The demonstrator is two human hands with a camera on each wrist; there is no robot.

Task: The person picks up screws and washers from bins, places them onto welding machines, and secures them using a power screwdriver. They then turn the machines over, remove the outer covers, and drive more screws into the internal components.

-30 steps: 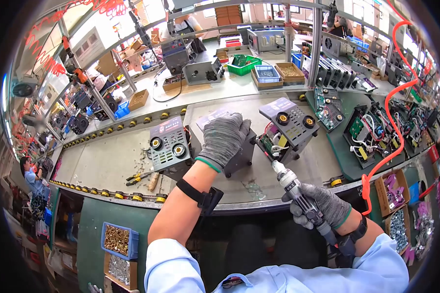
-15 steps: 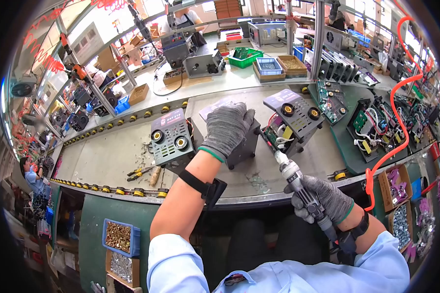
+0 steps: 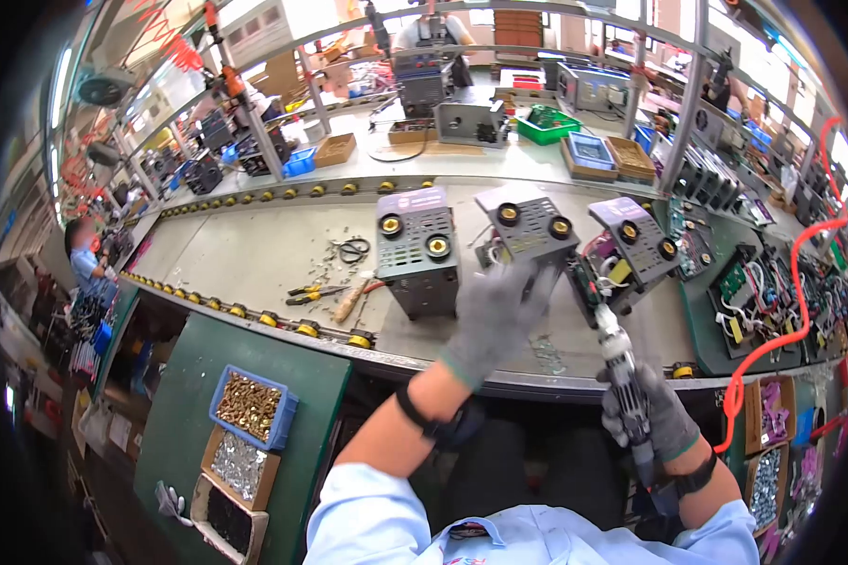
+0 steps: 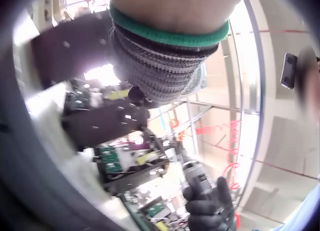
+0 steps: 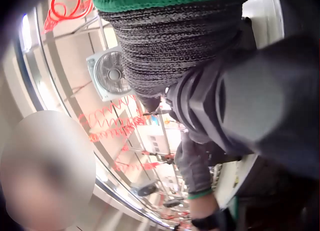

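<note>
In the head view, three dark metal units stand in a row: a left one [image 3: 416, 247], a middle one [image 3: 530, 231] and a right one [image 3: 636, 247]. Each top has two round brass-centred sockets. My gloved left hand [image 3: 499, 325] is motion-blurred at the front of the middle unit, its fingers apparently extended; contact is unclear. My gloved right hand [image 3: 652, 414] grips a power driver [image 3: 622, 372], its tip near the lower front of the right unit. The driver and right hand [image 4: 207, 206] also show in the left wrist view.
Yellow-handled pliers [image 3: 313, 295], a wooden handle [image 3: 351, 301] and scraps lie left of the units. Roller rails [image 3: 264, 318] edge the work surface. A blue screw bin [image 3: 287, 414] stands lower left. Wired assemblies [image 3: 758, 301] and a red air hose [image 3: 796, 273] are at right.
My left hand has come off the middle unit's top, down toward its front, uncovering the sockets. The head view has turned, shifting the scene rightward. My right hand still holds the driver.
</note>
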